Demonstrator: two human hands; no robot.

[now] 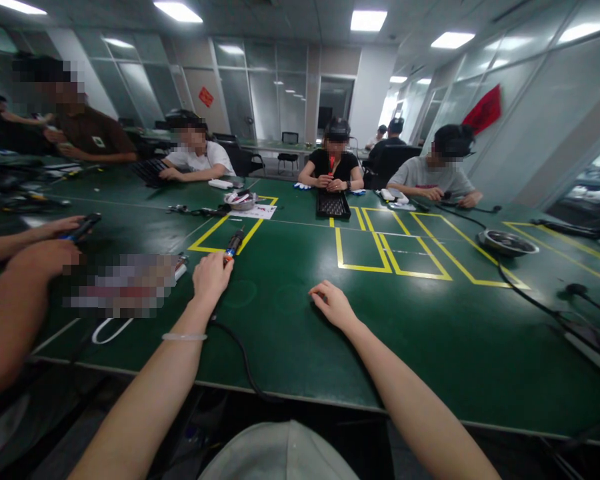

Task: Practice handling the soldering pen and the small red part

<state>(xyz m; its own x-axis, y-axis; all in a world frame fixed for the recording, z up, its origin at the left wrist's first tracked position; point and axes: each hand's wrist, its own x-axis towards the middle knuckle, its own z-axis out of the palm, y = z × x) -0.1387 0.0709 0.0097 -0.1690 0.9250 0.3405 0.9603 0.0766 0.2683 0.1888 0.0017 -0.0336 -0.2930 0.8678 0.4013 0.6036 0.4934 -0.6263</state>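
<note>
My left hand [211, 275] is closed around the handle of a corded tool [234, 243] with a blue and orange grip, which points away from me across the green table [305, 347]. Its black cable [240, 353] runs back toward the near table edge. A thin bracelet sits on my left wrist. My right hand [330, 303] rests on the green surface with its fingers curled loosely; nothing shows in it.
A person's arms [25, 267] reach in from the left, one hand holding a dark tool [83, 227]. Yellow taped rectangles [380, 250], a black keyboard [333, 204], a metal bowl [507, 241] and cables lie farther out. Several people sit along the far side.
</note>
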